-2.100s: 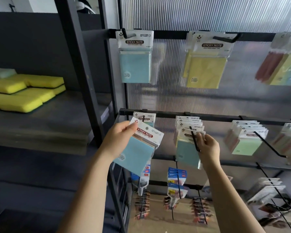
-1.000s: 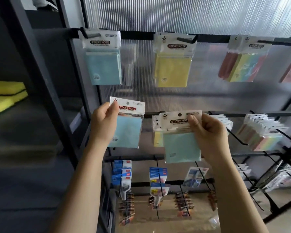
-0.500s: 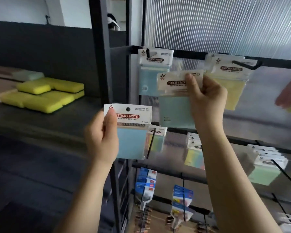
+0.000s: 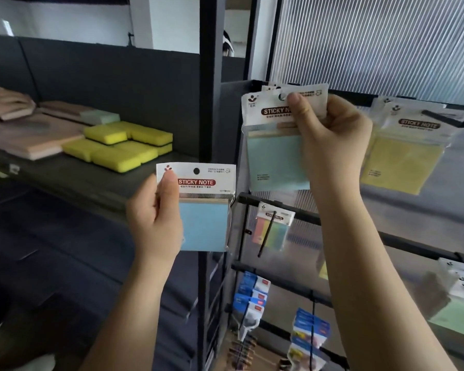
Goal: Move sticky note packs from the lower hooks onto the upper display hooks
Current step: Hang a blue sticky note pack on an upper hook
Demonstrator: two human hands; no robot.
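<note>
My right hand pinches a pale blue sticky note pack by its white header, raised against the top rail at the upper left hook, where another pack's header peeks out behind it. The thumb lies beside the header's hole. My left hand holds a second blue sticky note pack upright, lower and to the left, in front of the rack's post. A yellow pack hangs on the upper hook to the right. A multicolour pack hangs on a lower hook.
A dark vertical post stands just left of the display. Yellow sponges and boards lie on a dark shelf at the left, where another person's hand rests. Small blue packets hang on hooks lower down.
My right hand has carried its blue pack up and left from the lower hooks to the upper left hook. The left hand has kept its pack lower, shifting a little to the right in view.
</note>
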